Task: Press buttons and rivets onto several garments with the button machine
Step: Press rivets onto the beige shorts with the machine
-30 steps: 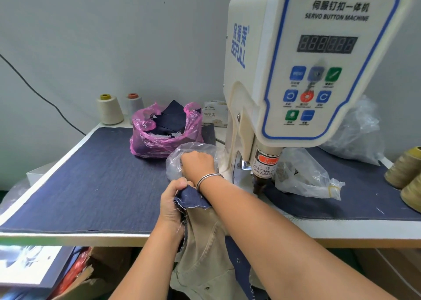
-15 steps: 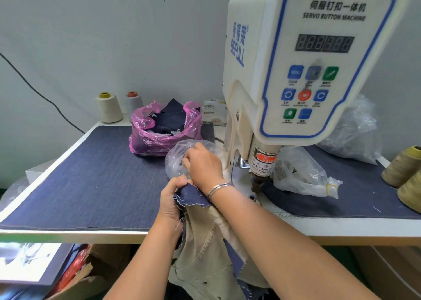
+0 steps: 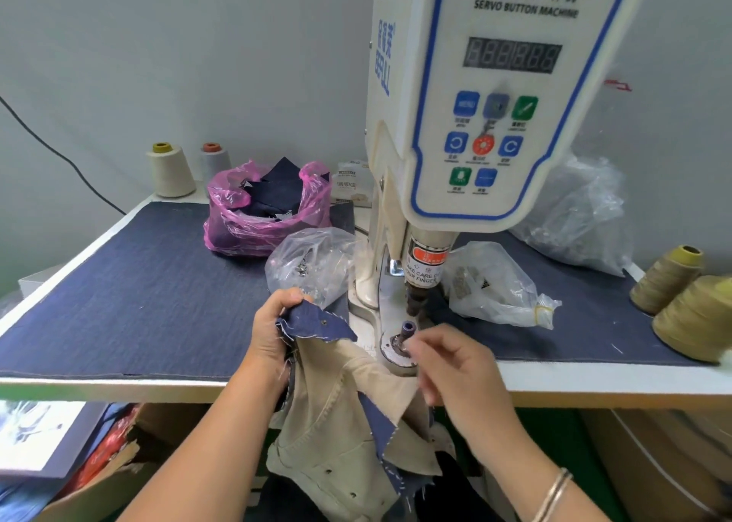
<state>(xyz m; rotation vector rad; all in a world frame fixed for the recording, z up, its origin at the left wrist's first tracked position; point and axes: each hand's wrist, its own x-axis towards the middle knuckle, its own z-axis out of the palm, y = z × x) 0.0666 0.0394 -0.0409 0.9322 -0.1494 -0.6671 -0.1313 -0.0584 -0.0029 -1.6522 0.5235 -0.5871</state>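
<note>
The left hand (image 3: 273, 329) is clamped on a dark blue fabric patch (image 3: 317, 323) and the top of a khaki garment (image 3: 348, 422), which is draped off the table's front edge just in front of the button machine (image 3: 475, 97). The right hand (image 3: 455, 367) is held at the machine's lower die post (image 3: 406, 329), fingers curled inward; whether anything is pinched between them cannot be told through the blur. A silver bangle (image 3: 552, 494) is worn on that wrist. On the machine's cream head, "SERVO BUTTON MACHINE" is printed under a line of Chinese characters, "BEFULL" is written in blue down its side, and an unlit digit display is set above coloured keys. A red warning label on the ram (image 3: 426, 264) can be partly read as "TAKE CARE" and "FINGER". The table (image 3: 119, 284) is covered with dark denim cloth and edged in white. Left of the machine, a pink bag (image 3: 257, 220) of dark scraps and a clear bag (image 3: 313, 264) are seen, with two thread cones (image 3: 170, 169) behind against a grey wall. Right of the machine, more clear bags (image 3: 495, 284) and olive thread cones (image 3: 669, 280) are found.
</note>
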